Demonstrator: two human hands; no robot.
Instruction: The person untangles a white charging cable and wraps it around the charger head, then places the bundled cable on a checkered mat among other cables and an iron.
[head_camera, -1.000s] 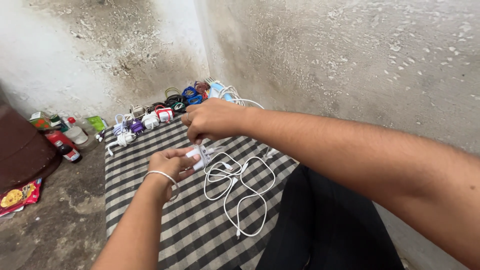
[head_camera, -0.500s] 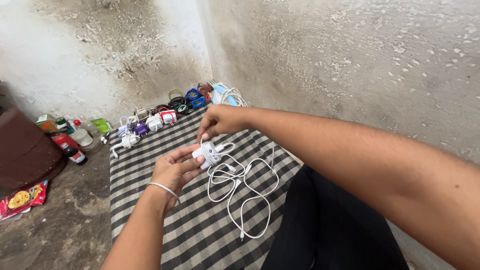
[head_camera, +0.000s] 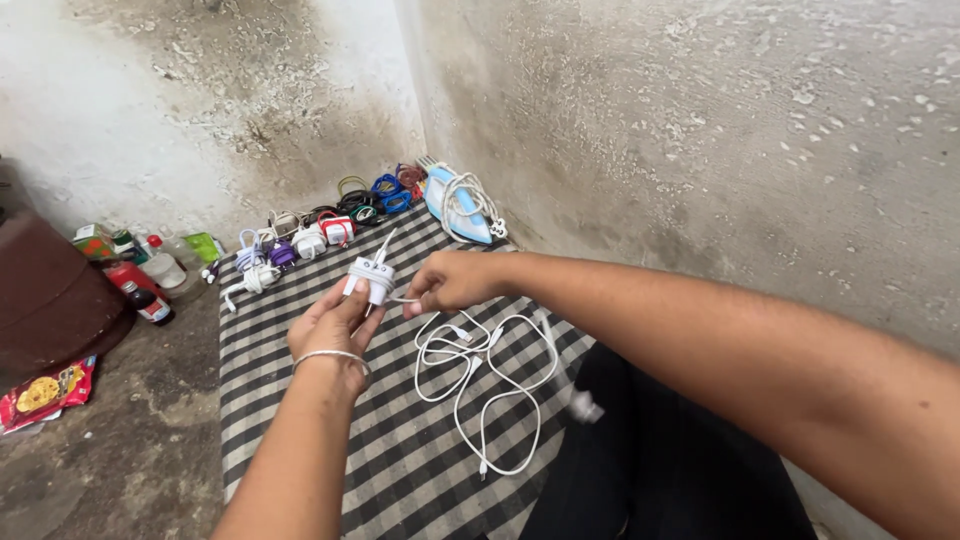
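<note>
Left hand grips a glossy white plastic charger block wound with thin cord; right hand pinches that smooth white rubbery cord above the black-and-white checked woven cloth.

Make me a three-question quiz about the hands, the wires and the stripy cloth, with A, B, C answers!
1. Where does the loose white cable lie?
A. on the checked cloth
B. on the bare floor
C. in a box

2. What colour is the coiled cable bundle in the left hand?
A. red
B. white
C. green

3. What is the right hand doing?
A. resting flat on the cloth
B. holding a bottle
C. pinching a white cable end

Answers: 1 A, its loops spread over the black-and-white checks. 2 B, the wrapped bundle is white. 3 C, its fingertips close on a thin white strand beside the bundle.
</note>
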